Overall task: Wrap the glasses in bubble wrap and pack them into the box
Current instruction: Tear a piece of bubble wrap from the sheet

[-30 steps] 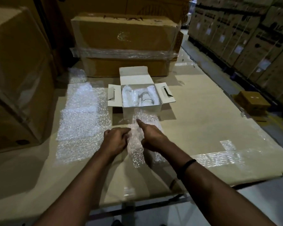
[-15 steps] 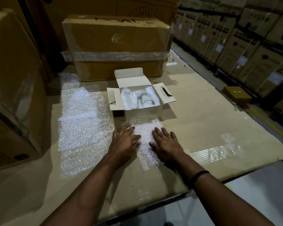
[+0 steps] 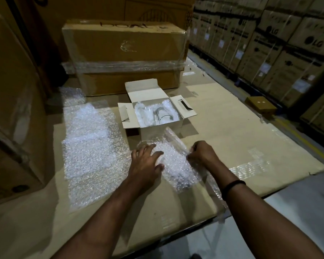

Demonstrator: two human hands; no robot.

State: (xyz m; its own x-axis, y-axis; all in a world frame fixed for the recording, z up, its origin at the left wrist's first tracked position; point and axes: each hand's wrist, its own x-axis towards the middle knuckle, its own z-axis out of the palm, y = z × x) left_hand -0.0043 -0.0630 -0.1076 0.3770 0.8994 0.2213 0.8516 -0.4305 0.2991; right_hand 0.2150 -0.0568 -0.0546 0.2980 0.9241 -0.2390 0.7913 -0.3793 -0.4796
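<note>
Our left hand point(image 3: 145, 161) presses flat, fingers spread, on the bubble wrap sheet point(image 3: 173, 165). Our right hand point(image 3: 201, 156) pinches its raised right edge. The box point(image 3: 149, 132) sits just beyond both hands.

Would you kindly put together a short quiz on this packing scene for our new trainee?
1. True or false: the white box stands with its flaps open.
2. What does the right hand do to the small bubble wrap sheet? A pinches its edge; B lies flat on it; C stays clear of it.
3. On which side of the white box, the person's left or right, does the spare bubble wrap lie?
Key: 1 true; 2 A; 3 left.
</note>
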